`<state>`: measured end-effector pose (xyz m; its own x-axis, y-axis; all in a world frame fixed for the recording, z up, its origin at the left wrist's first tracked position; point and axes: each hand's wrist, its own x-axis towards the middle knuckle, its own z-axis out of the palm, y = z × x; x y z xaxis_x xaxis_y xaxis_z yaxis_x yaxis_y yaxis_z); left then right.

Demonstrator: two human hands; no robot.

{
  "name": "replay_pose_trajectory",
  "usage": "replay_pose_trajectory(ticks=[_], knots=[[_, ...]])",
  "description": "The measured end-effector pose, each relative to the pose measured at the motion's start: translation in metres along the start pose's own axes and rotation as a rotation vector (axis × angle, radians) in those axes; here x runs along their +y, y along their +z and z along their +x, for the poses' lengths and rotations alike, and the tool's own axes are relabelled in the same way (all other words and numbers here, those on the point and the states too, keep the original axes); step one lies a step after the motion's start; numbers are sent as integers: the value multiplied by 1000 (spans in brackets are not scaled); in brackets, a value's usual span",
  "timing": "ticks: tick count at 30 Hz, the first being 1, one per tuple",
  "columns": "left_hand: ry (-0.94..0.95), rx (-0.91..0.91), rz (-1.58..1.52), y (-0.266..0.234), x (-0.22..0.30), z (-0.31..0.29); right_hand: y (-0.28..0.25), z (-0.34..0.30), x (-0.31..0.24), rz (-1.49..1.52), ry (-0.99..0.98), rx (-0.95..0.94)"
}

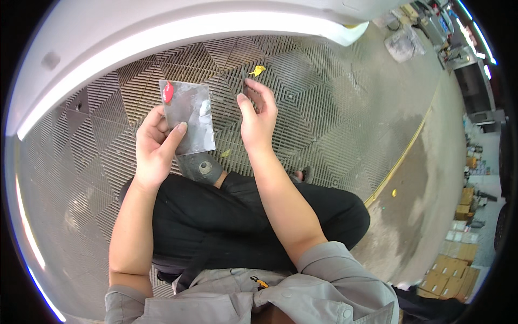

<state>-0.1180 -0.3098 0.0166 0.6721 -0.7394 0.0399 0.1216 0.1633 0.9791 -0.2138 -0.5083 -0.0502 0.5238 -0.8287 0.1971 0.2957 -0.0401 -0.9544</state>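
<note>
A flat, see-through rectangular plate (189, 108) is gripped at its lower left by my left hand (155, 141), the thumb lying over its face. On the plate sit a red dab of paste (168, 92) near the upper left corner and a pale grey-white smear (205, 110) along the right side. Right of the plate and apart from it, my right hand (259, 116) pinches a thin, dark, blade-like tool (244, 85) between thumb and fingers. That tool shows nearly edge-on, so its exact kind is unclear.
A white, curved, glossy car body panel (178, 31) arches across the top. Yellow scraps (258, 71) lie on the slatted grey floor (307, 124). A clear plastic bag (403, 44) stands at the far right, and cardboard boxes (448, 270) are stacked at lower right. My legs (216, 227) are folded below.
</note>
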Motion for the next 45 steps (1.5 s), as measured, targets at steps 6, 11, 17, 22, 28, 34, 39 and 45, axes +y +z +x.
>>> replay_pose_trajectory(ticks=[6, 11, 17, 22, 28, 34, 39, 45], knots=[[-292, 33, -217, 8, 4, -1, 4, -1, -13, -38, 184, -179], [-319, 55, -338, 18, 8, -3, -22, 19, -67, -67, 368, -276], [-295, 52, -393, 33, 4, -4, -67, 2, -117, 157, 336, -624], [-263, 68, -430, 40, -2, -5, -65, -8, -109, 169, 171, -839], [-221, 148, -428, 40, -6, -8, -57, -21, -105, -28, 136, -830], [-136, 173, -439, 37, -6, -9, -72, -15, -93, -586, -159, -932], [-122, 161, -416, 34, -5, -7, -84, -9, -97, 194, 799, -378], [-264, 196, -428, 30, -5, -5, -84, -15, -96, 168, 820, -337]])
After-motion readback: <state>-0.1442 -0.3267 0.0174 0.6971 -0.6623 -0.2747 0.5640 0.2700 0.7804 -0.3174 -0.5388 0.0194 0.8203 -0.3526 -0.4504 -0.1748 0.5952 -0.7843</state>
